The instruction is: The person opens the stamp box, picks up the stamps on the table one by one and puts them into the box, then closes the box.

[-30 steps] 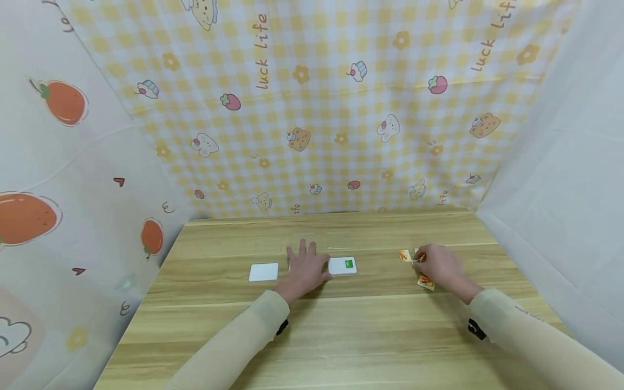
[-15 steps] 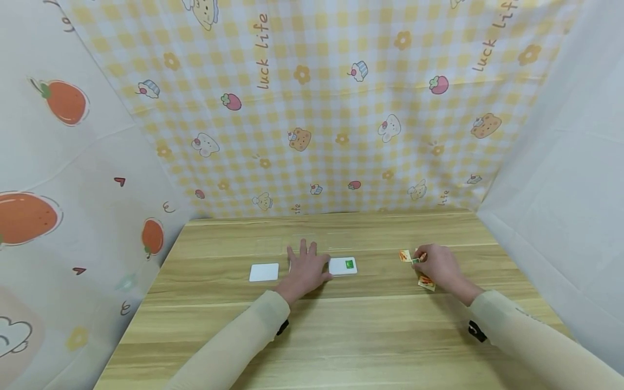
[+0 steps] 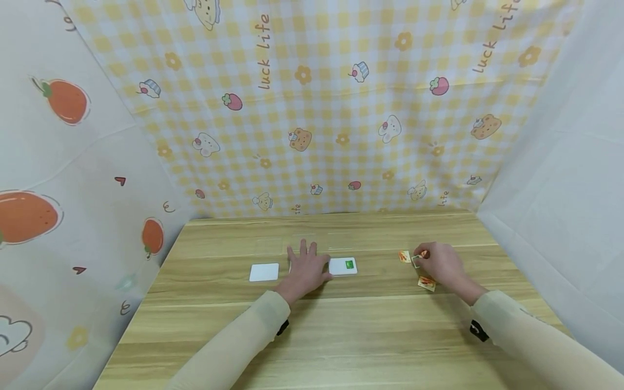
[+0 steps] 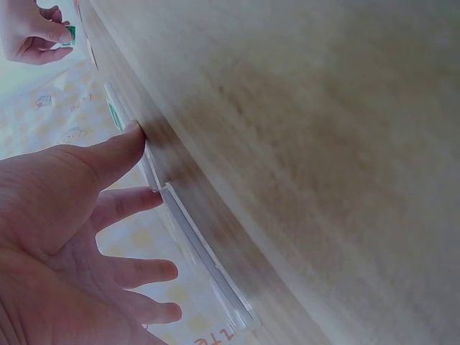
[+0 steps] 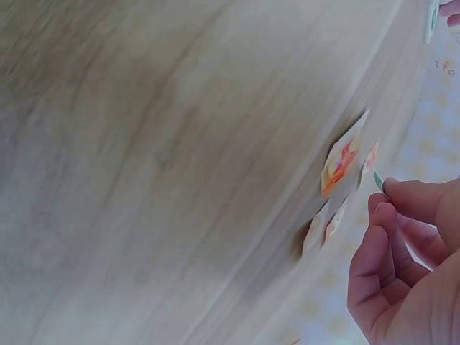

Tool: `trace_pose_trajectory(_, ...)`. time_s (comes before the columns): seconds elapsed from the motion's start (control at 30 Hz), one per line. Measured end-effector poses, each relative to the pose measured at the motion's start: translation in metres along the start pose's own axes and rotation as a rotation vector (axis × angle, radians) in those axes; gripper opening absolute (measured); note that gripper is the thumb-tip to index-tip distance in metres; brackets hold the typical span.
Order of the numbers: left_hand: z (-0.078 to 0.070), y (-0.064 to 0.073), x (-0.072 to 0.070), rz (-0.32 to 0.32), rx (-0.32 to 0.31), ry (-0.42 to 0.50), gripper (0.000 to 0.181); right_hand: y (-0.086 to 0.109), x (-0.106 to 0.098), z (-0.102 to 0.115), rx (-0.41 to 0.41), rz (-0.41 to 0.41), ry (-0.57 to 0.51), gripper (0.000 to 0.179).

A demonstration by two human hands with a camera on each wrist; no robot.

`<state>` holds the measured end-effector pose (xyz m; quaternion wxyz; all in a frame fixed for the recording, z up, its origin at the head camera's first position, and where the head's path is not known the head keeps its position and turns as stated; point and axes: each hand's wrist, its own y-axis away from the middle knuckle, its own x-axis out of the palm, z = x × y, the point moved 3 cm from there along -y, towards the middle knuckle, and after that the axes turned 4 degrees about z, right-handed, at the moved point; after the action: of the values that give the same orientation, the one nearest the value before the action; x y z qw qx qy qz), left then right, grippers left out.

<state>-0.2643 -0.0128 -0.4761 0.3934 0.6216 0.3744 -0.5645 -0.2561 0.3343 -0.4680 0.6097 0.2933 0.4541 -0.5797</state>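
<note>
Turned slightly since earlier, one green card (image 4: 70, 34) is pinched by the right hand (image 3: 442, 265), right of the white box (image 3: 337, 266) bearing another; the left hand (image 3: 305, 271) spreads wide beside it.

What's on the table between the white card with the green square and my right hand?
In the head view, bare tabletop, then a small orange picture near your right hand.
</note>
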Motion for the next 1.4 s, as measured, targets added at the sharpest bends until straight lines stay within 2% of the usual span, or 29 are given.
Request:
trace_pose_trajectory(0.3,0.000,0.000,0.001,-0.012,0.003,-0.003,0.052,-0.002,-0.005,0.014,0.035,0.035,-0.033,0.014)
trace_pose_trajectory(0.53,0.000,0.000,0.002,-0.005,0.000,-0.007,0.053,-0.006,-0.002,0.029,0.049,0.062,-0.107,0.012)
trace_pose_trajectory(0.83,-0.001,0.000,0.002,-0.002,-0.007,-0.005,0.052,-0.015,0.006,0.049,0.008,0.028,-0.145,0.006)
trace_pose_trajectory(1.03,0.000,-0.002,0.003,0.000,-0.015,-0.011,0.053,-0.022,0.013,0.070,-0.037,0.006,-0.235,0.004)
trace_pose_trajectory(1.23,-0.001,0.001,0.000,-0.007,-0.006,-0.002,0.052,-0.032,0.024,0.089,-0.068,0.036,-0.345,0.005)
trace_pose_trajectory(1.4,-0.002,0.001,0.000,-0.014,0.001,0.004,0.053,-0.038,0.031,0.105,-0.090,0.067,-0.389,0.006)
